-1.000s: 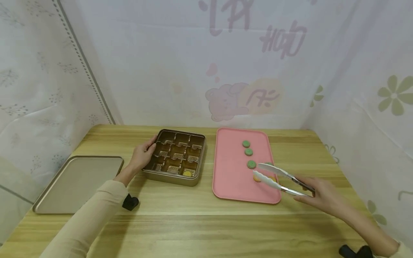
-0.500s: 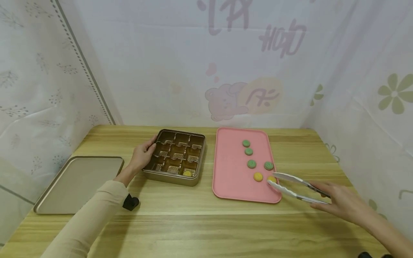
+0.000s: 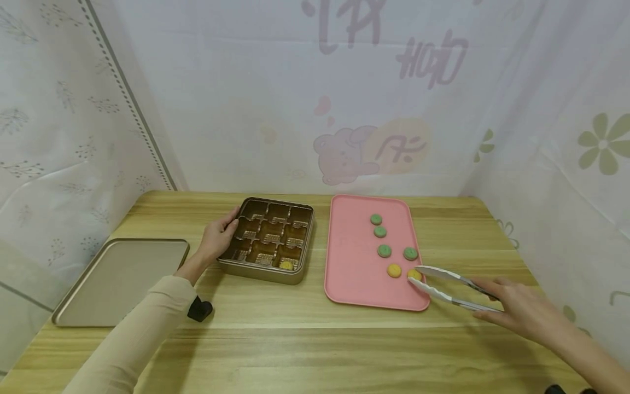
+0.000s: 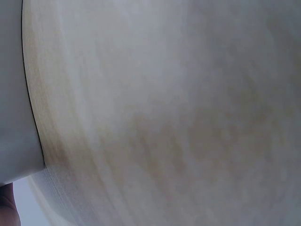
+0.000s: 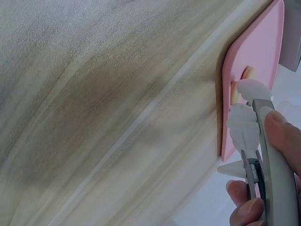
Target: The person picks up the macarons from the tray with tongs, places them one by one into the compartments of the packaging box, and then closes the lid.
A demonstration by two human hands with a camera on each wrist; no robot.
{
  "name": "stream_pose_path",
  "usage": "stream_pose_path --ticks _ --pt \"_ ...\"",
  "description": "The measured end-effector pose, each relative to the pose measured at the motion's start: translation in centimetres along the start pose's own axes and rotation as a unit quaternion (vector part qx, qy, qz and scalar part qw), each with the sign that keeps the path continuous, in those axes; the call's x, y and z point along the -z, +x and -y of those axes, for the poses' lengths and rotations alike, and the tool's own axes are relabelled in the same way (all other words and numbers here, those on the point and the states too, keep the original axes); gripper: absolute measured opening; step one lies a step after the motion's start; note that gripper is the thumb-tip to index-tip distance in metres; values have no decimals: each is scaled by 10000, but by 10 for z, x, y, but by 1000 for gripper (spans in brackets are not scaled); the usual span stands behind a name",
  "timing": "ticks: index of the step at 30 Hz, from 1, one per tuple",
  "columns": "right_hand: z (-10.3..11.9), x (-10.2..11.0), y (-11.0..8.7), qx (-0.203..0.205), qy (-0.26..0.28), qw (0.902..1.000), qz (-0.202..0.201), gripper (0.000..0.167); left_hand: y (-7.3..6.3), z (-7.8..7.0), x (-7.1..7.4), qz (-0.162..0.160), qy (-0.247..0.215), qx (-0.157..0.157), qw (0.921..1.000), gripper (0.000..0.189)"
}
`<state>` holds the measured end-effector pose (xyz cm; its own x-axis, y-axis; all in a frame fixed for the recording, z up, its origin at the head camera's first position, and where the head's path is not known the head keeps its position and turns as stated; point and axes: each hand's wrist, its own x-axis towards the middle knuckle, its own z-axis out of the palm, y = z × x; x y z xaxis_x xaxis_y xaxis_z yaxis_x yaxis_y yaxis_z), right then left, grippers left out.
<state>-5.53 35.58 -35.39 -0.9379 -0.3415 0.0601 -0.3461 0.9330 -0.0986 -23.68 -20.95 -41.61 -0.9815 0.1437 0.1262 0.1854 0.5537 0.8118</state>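
Note:
My left hand (image 3: 216, 238) grips the left side of a bronze tin (image 3: 263, 273), its thumb at the rim. Inside is a divider with several square compartments; one yellow cookie (image 3: 286, 265) lies in the front right one. My right hand (image 3: 521, 306) holds metal tongs (image 3: 443, 296) with pale scalloped tips. Those tips are spread on either side of a round yellow cookie (image 3: 414, 273) near the right edge of a pink tray (image 3: 349, 257). Left of it lies another yellow cookie (image 3: 394, 270), and several green cookies (image 3: 384, 250) sit farther back. The left wrist view shows mostly blurred tabletop.
A shallow gold tray or lid (image 3: 128, 279) lies on the left of the wooden table (image 3: 305, 355). Printed white cloth (image 3: 246, 109) hangs behind the table and along both sides.
The tongs have moved right and slightly down, from above the left yellow cookie to around the right one, uncovering the cookies beneath. Over the last half second they barely move. Left hand and tin stay put.

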Motion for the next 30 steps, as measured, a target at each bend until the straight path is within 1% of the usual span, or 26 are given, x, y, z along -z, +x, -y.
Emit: stream_pose_path --ticks 5,11,16,24,30 --pt "3 -2 -1 37 -75 9999 -127 60 -1 -1 1 34 -6 40 10000 46" --pt "6 -4 -2 -93 -71 9999 25 61 -1 -1 0 -10 -14 1 10000 45" --pt "5 -4 -3 -127 -13 9999 63 60 -1 0 0 -18 17 24 10000 45" --pt "4 -2 3 31 133 9999 101 61 -1 0 0 3 -23 47 10000 45" --pt "4 1 6 155 103 9998 103 60 -2 -2 1 48 -11 53 10000 46"
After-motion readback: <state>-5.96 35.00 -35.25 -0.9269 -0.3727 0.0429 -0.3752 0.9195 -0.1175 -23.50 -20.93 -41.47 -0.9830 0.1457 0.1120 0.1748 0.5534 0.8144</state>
